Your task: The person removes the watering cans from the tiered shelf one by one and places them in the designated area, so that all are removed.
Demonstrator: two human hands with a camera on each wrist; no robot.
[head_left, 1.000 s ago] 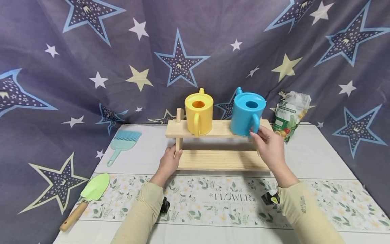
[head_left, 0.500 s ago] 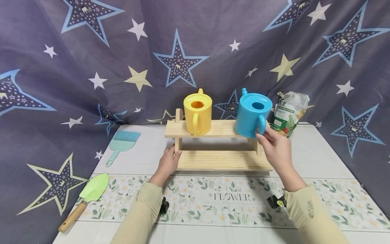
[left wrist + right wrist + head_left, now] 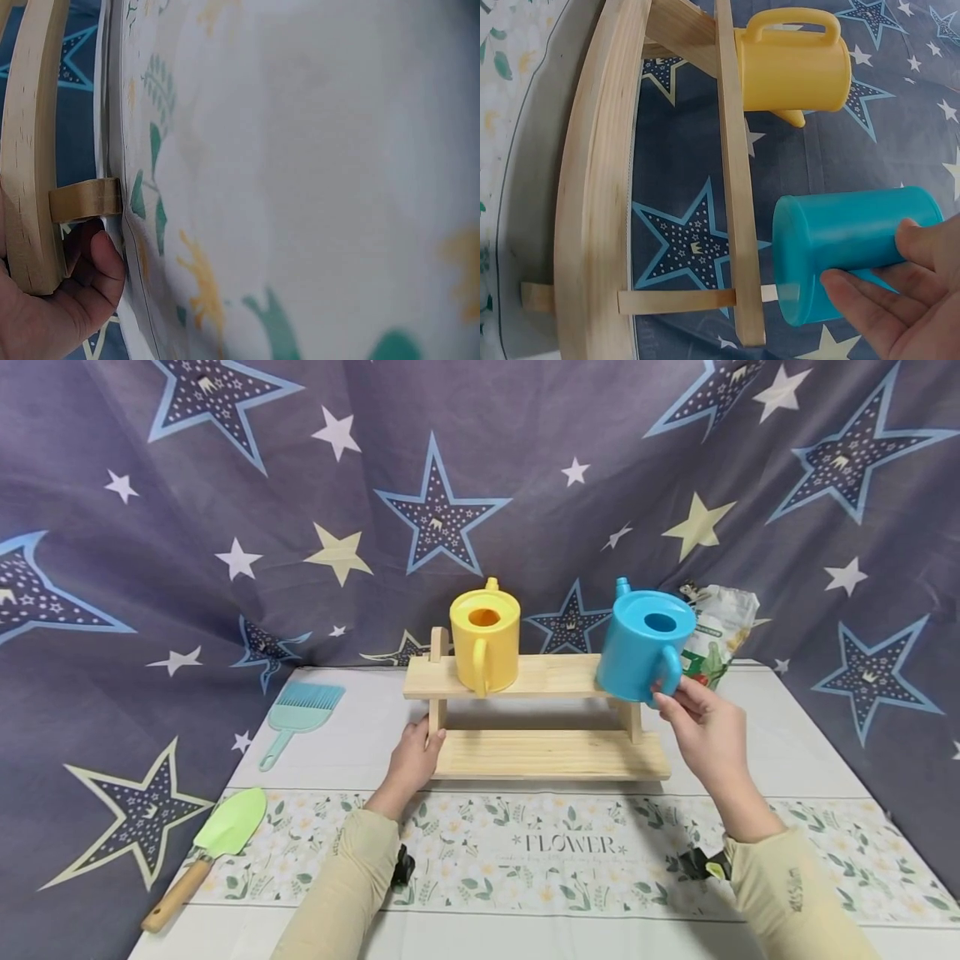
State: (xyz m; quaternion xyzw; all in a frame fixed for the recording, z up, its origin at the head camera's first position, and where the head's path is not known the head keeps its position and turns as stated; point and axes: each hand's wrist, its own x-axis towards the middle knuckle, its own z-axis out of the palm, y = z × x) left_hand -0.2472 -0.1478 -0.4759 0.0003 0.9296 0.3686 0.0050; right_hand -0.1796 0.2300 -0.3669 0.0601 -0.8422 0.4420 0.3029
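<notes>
My right hand pinches the handle of a blue watering can at the right end of a two-tier wooden plant stand. In the right wrist view the can's base is apart from the upper board, and the fingers hide most of the handle. A yellow watering can stands upright on the left half of the upper board, handle toward me. My left hand grips the stand's left upright. In the left wrist view its curled fingers lie beside the wooden end.
A bag with vegetable pictures stands behind the blue can, partly hidden. At the left lie a teal hand brush and a green trowel with a wooden handle. A star-patterned curtain closes off the table's back.
The blue watering can has moved right in my right hand, from over the upper board to its right end, and now covers more of the bag. My left hand keeps its grip.
</notes>
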